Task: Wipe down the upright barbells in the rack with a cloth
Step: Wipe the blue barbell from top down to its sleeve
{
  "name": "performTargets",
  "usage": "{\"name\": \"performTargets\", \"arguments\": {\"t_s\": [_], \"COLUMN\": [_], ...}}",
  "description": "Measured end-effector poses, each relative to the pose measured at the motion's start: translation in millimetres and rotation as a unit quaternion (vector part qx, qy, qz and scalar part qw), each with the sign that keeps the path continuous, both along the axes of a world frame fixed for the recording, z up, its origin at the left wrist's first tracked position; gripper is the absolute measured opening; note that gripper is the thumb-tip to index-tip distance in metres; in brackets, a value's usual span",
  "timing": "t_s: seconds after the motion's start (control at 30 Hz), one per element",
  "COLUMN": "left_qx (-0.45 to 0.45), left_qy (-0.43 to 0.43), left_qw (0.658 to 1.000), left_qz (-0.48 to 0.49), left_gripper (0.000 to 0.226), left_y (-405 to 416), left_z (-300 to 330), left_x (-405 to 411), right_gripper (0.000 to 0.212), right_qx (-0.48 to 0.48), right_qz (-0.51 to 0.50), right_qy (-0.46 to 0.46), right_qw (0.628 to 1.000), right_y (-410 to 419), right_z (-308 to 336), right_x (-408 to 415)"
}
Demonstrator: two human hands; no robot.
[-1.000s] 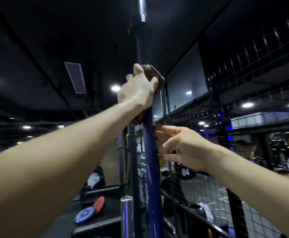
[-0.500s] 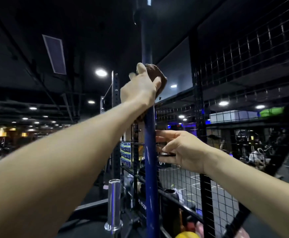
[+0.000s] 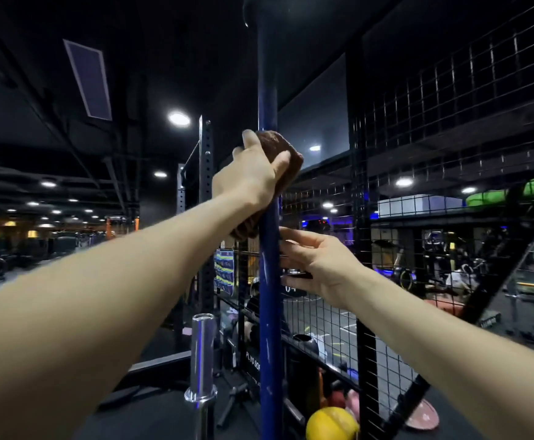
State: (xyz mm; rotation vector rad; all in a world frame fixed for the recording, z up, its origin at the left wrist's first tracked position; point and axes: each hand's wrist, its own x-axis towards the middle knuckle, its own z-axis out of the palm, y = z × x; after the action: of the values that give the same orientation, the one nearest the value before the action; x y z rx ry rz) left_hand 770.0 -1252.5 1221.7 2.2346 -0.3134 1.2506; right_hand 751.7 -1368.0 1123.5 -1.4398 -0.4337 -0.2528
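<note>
A blue upright barbell stands in the middle of the head view and runs up past the top edge. My left hand grips a brown cloth wrapped round the bar at about head height. Just below, my right hand rests against the bar's right side with its fingers nearly straight, holding nothing. A second barbell's chrome sleeve end stands upright lower left of the blue bar.
A black wire-mesh wall runs close behind and right of the bar. A perforated black rack post rises to the left. A yellow ball and a pink plate lie low right.
My view has tilted down and turned, showing more of the gym floor. My left hand with the cloth has slid a little lower along the bar; my right hand stays against it.
</note>
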Motion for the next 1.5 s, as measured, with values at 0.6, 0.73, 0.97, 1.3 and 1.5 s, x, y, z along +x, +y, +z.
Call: {"name": "performTargets", "arguments": {"t_s": [0.6, 0.73, 0.97, 1.3, 1.5], "left_qx": [0.008, 0.007, 0.074, 0.060, 0.111], "left_qy": [0.038, -0.019, 0.031, 0.025, 0.059], "left_qw": [0.999, 0.999, 0.997, 0.996, 0.991], "left_qz": [0.031, 0.036, 0.015, 0.063, 0.049], "left_gripper": [0.063, 0.064, 0.062, 0.065, 0.062], "left_y": [-4.3, -10.0, 0.7, -1.5, -1.3], "left_z": [-18.0, -14.2, -114.2, -56.9, -116.0], "left_x": [-13.1, -4.2, -12.3, -10.2, -18.1], "right_gripper": [0.009, 0.013, 0.033, 0.012, 0.011], "right_qx": [-0.032, -0.044, -0.047, -0.092, -0.087], "right_qz": [-0.031, -0.003, 0.017, -0.112, -0.098], "right_qy": [0.022, 0.024, 0.043, -0.109, -0.118], "right_qw": [0.999, 0.999, 0.998, 0.983, 0.984], "right_y": [-2.7, -12.6, -13.3, -21.4, -8.1], "right_z": [-15.8, -22.4, -41.3, 63.8, 80.2], "right_x": [-2.4, 8.2, 14.1, 7.0, 12.3]}}
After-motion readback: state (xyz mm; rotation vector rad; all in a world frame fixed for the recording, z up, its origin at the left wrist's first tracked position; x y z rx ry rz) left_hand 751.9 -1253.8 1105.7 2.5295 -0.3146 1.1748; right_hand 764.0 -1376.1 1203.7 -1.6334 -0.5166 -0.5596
